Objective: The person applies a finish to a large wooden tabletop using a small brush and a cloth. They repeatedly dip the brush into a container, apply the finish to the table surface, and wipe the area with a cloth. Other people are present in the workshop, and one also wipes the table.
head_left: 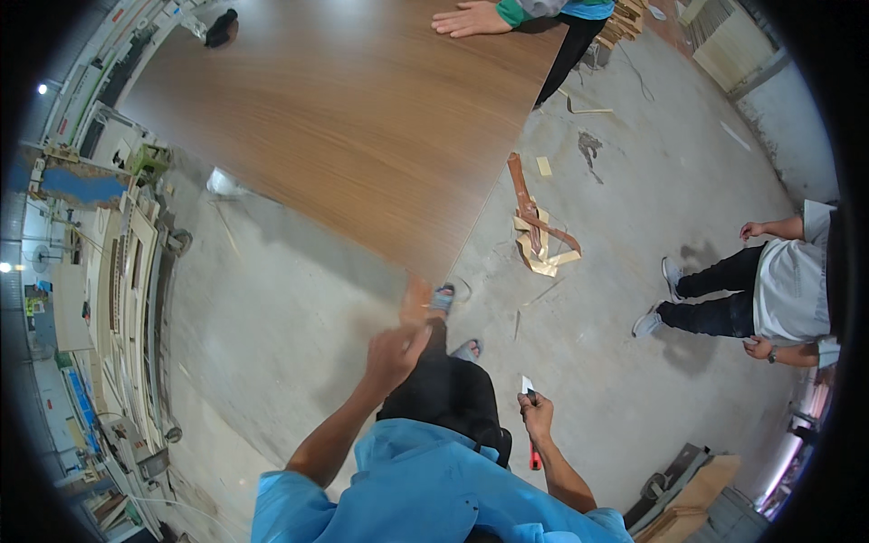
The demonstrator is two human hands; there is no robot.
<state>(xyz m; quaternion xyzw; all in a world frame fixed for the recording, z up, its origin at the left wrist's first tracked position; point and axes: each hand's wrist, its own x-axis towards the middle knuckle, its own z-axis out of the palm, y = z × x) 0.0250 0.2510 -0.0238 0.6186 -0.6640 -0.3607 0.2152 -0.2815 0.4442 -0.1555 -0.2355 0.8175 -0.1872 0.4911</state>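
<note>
My left hand (396, 358) is closed on a brown strip (416, 299), smeared by motion, beside the near corner of a large wood-grain panel (362, 127). Whether the strip still touches the panel I cannot tell. Low on the right, my right hand (538, 417) grips a utility knife (535, 460) with a red end. Its pale blade sticks out past the fingers, away from the panel. Across the panel, a co-worker's bare hand (469, 18) lies flat on the surface. A dark glove or dark-covered hand (220, 29) rests at the far left edge.
Crumpled brown and tan strips (534, 222) lie on the concrete floor right of the panel. A person in a white shirt (789, 285) stands at the right. Boards are stacked on a wheeled rack (131, 271) at left. More boards (692, 498) lean at lower right.
</note>
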